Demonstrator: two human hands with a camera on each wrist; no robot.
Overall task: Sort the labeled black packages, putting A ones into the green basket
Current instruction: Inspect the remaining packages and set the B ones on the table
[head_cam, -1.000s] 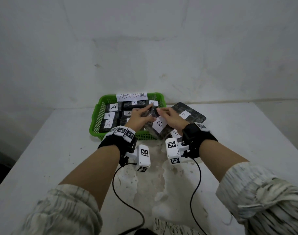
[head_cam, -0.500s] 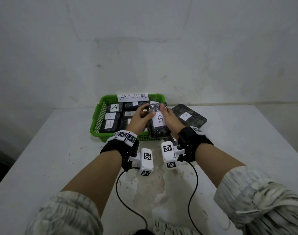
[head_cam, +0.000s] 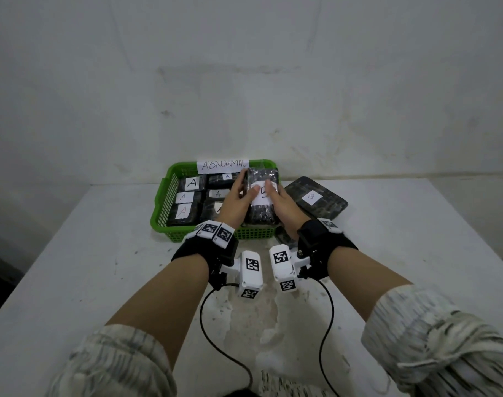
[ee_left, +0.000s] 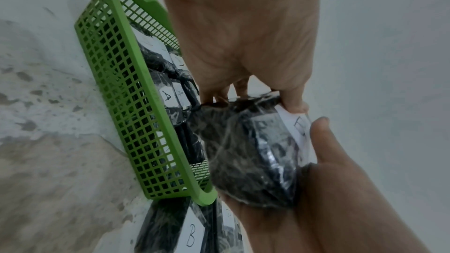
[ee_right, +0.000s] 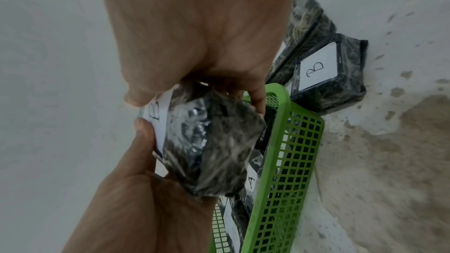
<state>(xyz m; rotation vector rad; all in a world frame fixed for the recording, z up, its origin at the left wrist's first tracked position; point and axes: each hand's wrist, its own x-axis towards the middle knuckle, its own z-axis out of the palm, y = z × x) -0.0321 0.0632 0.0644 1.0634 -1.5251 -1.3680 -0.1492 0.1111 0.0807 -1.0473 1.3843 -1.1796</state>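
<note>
Head view shows both hands lifting a B package (head_cam: pixel 262 196) above the green basket's (head_cam: pixel 164 202) right end: left hand (head_cam: pixel 235 204) and right hand (head_cam: pixel 284 206) each clasp it, thumbs on its label. A packages (head_cam: pixel 190 183) fill the basket; another B package (head_cam: pixel 316 200) lies right of it.

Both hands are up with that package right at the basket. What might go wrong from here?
1. The held package reads B, yet it hovers over the green basket of A packages; set down there, it would be missorted.
2. Both thumbs cover part of its label, so the letter is easy to misread.
3. The wrap looks slick; left hand and right hand grip only its sides, so it may slip.
</note>
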